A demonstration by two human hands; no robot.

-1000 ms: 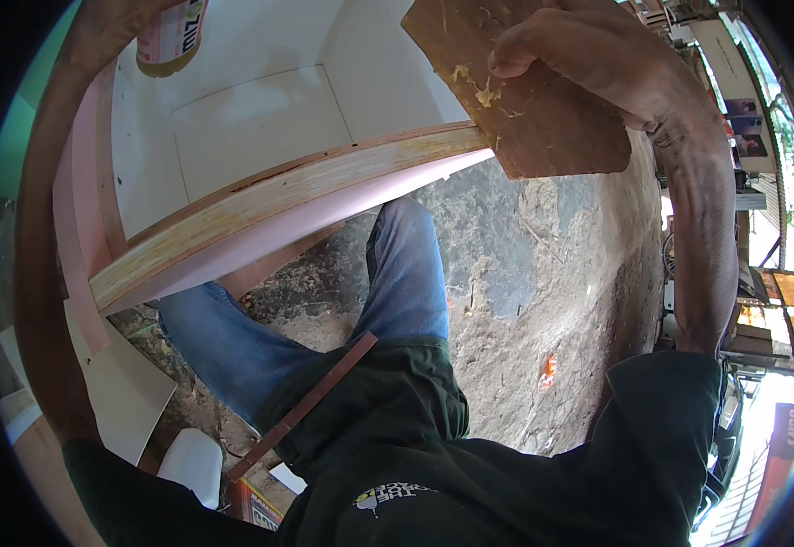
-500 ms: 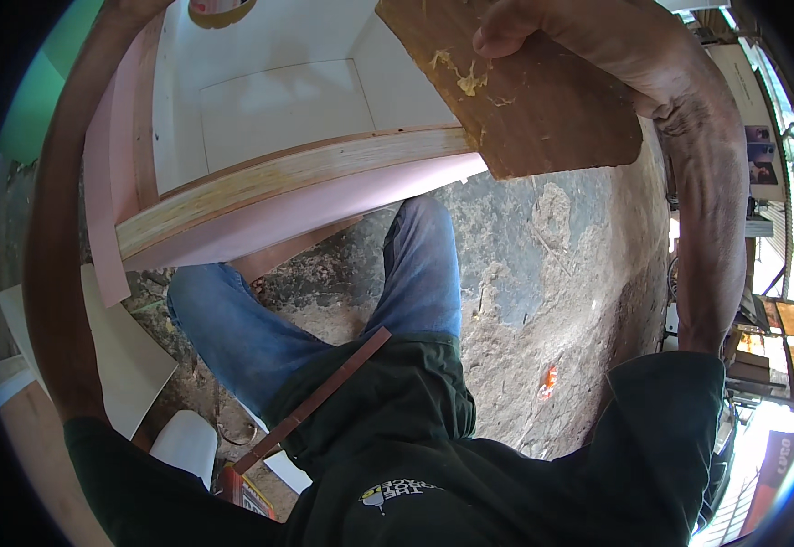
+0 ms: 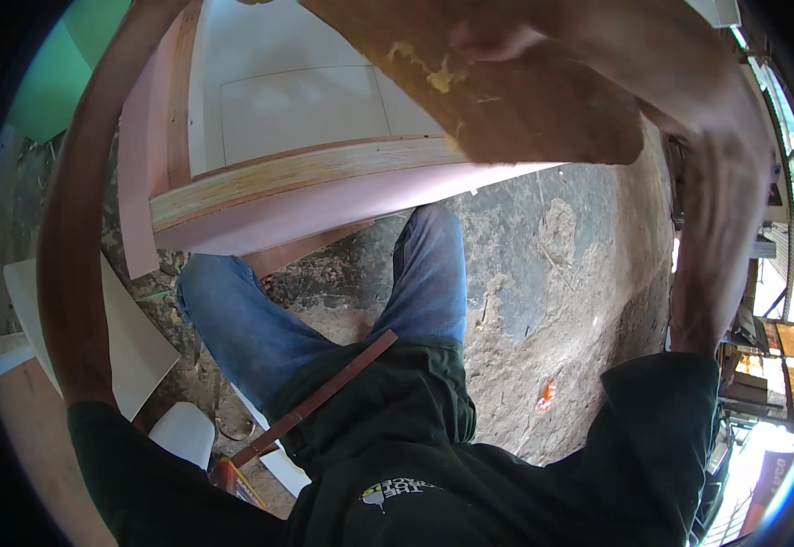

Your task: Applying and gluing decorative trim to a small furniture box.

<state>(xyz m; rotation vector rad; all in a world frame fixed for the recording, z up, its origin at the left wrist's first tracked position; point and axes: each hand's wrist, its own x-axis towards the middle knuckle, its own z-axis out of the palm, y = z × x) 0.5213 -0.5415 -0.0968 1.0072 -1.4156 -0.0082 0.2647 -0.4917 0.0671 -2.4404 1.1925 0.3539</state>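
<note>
My right hand (image 3: 506,32) grips a flat brown board (image 3: 543,105) from above, its thumb laid over the near face; the hand is smeared by motion. Dried yellowish glue-like smears mark that face. Behind the board stands a box-like wooden cabinet frame (image 3: 324,169), with a pale raw-wood edge, white inner panels (image 3: 306,105) and a pink outer side (image 3: 315,214). The board covers the frame's right end. My left forearm (image 3: 73,237) reaches up along the left side, and its hand lies beyond the top edge.
My legs in jeans (image 3: 429,264) are under the frame's near side. A brown strip (image 3: 324,392) lies across my lap. At left are a white sheet (image 3: 133,328), a white rounded object (image 3: 184,433) and a small red box (image 3: 233,483). An orange scrap (image 3: 546,396) lies on the rough floor.
My right hand and the board have shifted left and slightly up, covering more of the frame. The yellowish round container at the top has almost left the view. The frame appears farther right.
</note>
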